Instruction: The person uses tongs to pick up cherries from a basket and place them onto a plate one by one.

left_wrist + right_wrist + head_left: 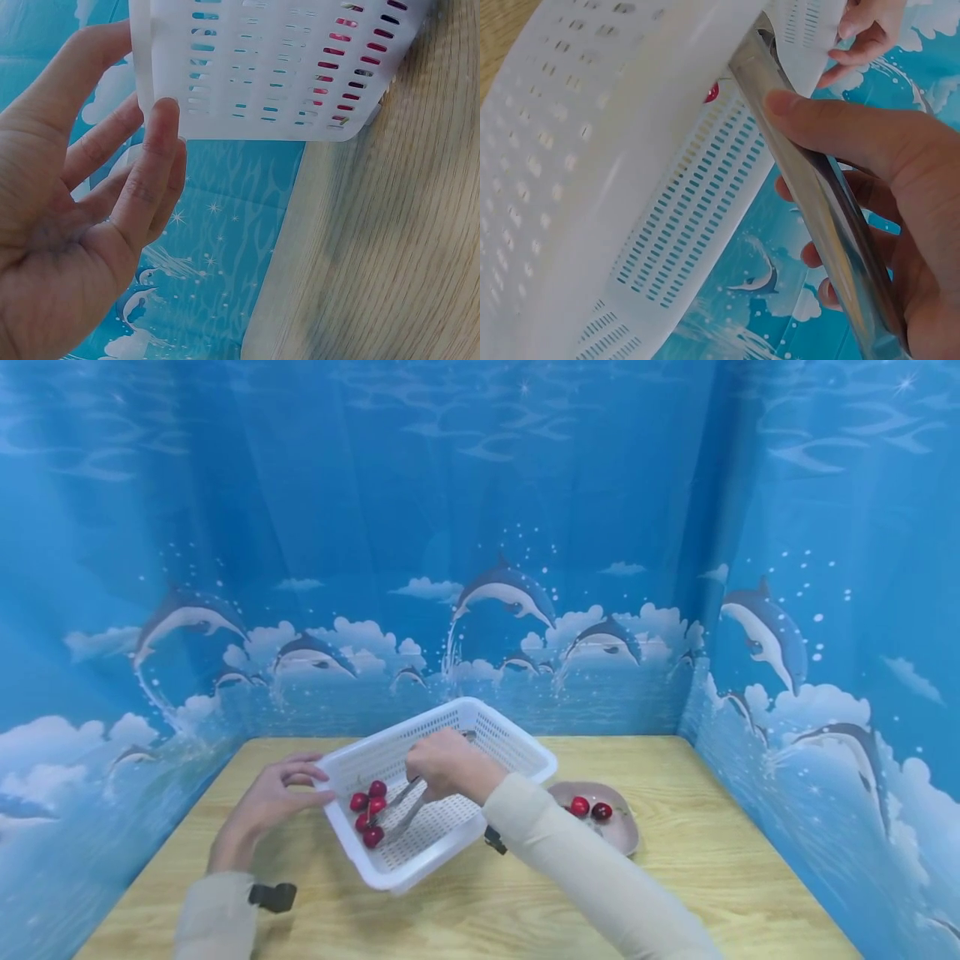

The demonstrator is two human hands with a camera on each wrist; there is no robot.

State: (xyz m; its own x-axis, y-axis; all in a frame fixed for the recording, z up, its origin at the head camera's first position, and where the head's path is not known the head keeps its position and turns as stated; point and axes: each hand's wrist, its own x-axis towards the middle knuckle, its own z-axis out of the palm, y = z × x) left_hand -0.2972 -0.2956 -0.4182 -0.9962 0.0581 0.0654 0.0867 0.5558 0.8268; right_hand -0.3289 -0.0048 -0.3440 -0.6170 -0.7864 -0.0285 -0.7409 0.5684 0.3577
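A white perforated plastic basket (pixel 517 743) stands at an angle across the middle of the table, with several red cherries (pixel 372 837) gathered at its left end. The left hand (pixel 273 802) grips the basket's left rim between thumb and fingers, as the left wrist view also shows. Over the basket, the right hand (pixel 453 764) holds metal tongs (pixel 825 217), thumb on one arm and fingers curled round the other side. The tong tips point down beside the cherries; whether they touch one cannot be told. One cherry (pixel 712 92) shows past the rim in the right wrist view.
A pinkish plate (pixel 622 835) with cherries (pixel 580 807) on it sits right of the basket, partly hidden by the right sleeve (pixel 570 860). Blue dolphin-printed curtains (pixel 360 568) enclose the wooden table (pixel 720 860) at the back and sides.
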